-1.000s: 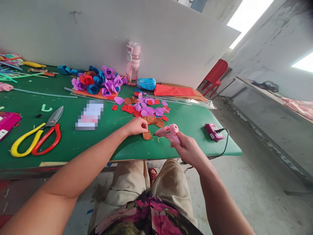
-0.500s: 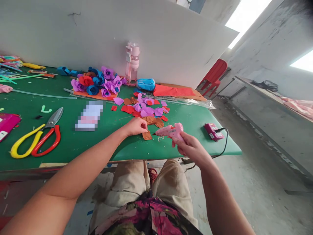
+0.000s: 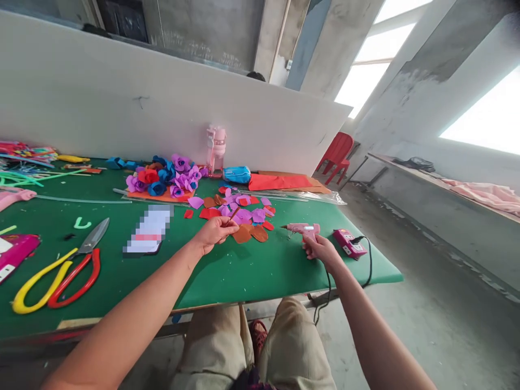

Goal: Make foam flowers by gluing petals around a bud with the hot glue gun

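Between the fingertips of my left hand (image 3: 215, 232) is a brown paper petal (image 3: 234, 213), seen nearly edge-on and raised a little above the table. Other brown petals (image 3: 259, 233) lie just beyond that hand, beside a loose spread of purple petals (image 3: 244, 215) and red ones. My right hand (image 3: 319, 249) is closed around the handle of a pink glue gun (image 3: 305, 229). Its nozzle points left, away from the petal, and the gun is low over the table or resting on it; I cannot tell which. Fine glue strands hang near the nozzle.
Scissors (image 3: 77, 271) with yellow and red handles lie at the left, near a phone (image 3: 150, 230). Finished paper flowers (image 3: 166, 174), a pink bottle (image 3: 216, 151) and a blue pouch (image 3: 236, 174) stand along the back panel. A magenta power box (image 3: 349, 244) with a black cord sits right.
My left hand has lifted the brown petal off the table. The glue gun has moved right, away from the petal. The head view has tilted upward.
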The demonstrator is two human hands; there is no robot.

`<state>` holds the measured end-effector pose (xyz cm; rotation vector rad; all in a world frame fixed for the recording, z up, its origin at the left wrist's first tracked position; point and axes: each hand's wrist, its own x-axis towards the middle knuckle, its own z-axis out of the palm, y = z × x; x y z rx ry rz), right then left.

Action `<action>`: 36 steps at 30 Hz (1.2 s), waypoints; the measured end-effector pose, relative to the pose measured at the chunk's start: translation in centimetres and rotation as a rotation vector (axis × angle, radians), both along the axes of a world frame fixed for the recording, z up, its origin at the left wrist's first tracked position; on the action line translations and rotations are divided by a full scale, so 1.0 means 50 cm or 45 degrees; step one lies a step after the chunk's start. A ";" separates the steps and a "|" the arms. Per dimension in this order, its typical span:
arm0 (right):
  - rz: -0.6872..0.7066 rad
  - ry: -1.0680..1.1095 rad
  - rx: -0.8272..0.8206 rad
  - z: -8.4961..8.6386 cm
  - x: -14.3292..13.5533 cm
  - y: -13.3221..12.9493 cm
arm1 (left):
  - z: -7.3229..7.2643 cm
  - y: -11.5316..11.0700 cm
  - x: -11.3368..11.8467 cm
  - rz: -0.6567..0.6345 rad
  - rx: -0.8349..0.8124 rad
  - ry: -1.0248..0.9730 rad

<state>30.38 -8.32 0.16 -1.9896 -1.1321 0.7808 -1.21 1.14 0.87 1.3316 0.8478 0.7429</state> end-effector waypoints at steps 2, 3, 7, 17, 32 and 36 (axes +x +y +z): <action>0.014 -0.496 -0.037 0.017 0.000 0.003 | -0.001 0.003 -0.003 0.051 0.049 0.038; 0.001 -0.717 -0.051 0.029 -0.005 0.002 | -0.001 0.005 -0.004 0.078 0.086 0.067; -0.111 -0.901 0.100 0.077 -0.076 0.019 | -0.002 0.010 -0.003 0.158 0.285 0.158; 0.944 0.515 0.093 0.029 -0.312 0.167 | -0.018 0.036 -0.017 0.142 0.460 0.299; 0.367 1.000 0.367 0.008 -0.308 0.211 | -0.003 0.057 0.015 0.468 0.578 0.428; 0.008 1.057 0.621 0.003 -0.321 0.240 | -0.014 0.057 0.023 0.612 0.723 0.440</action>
